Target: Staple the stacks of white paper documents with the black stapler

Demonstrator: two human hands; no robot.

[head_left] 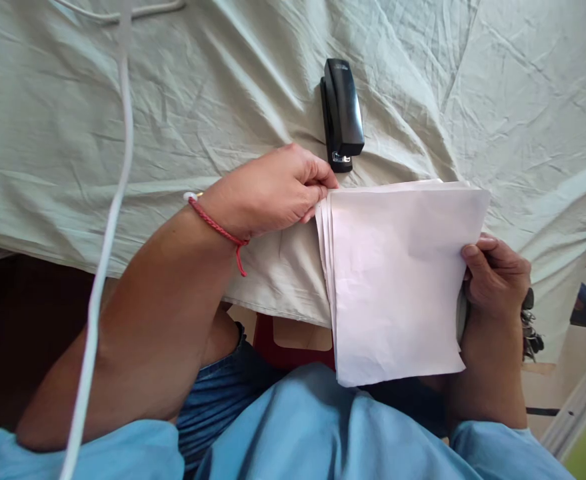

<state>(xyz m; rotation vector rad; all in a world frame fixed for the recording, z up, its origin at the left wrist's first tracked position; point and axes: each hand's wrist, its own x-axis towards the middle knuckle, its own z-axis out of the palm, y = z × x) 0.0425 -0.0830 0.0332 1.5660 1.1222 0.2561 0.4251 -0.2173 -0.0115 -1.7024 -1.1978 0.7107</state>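
Several loose white sheets of paper [403,280] hang in a slightly fanned stack over the table's front edge and my lap. My left hand [283,190] pinches their upper left corner between thumb and fingers. At the right edge my right hand [495,273] grips the stack, thumb on top and fingers partly hidden behind it. Just beyond the pinched corner, a black stapler [343,110] lies on the cloth with its front end towards me. The stapler and the paper are apart.
A pale, wrinkled cloth [213,80] covers the table. The white cable [110,227] crosses the view on the left, in front of my left arm. A bunch of keys [531,333] shows by my right wrist. A red seat [293,343] is partly visible below.
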